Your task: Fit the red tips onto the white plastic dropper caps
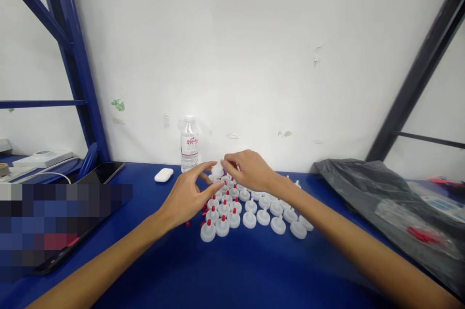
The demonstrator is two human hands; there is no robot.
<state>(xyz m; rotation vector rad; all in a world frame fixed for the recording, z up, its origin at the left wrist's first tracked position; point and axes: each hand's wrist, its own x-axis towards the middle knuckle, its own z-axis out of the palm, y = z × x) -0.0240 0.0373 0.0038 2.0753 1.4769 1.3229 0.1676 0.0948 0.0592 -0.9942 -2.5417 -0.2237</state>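
Note:
My left hand (187, 193) is closed on a translucent white nozzle cap (217, 171), held between thumb and fingers above the others. My right hand (250, 168) is pinched just beside that cap; whatever its fingertips grip is hidden. Below both hands stand several white nozzle caps with red tips (223, 226), grouped on the left. To their right are several white nozzle caps with bare spouts (278, 224). A few loose small red tips (188, 224) lie at the left edge of the group, partly behind my left hand.
A water bottle (189, 146) stands against the wall behind my hands. On the blue table (232, 275) lie a white earphone case (163, 175), a dark tablet-like slab (105, 171) at left and a grey plastic bag (348, 193) at right. Metal frame posts (78, 67) rise on either side.

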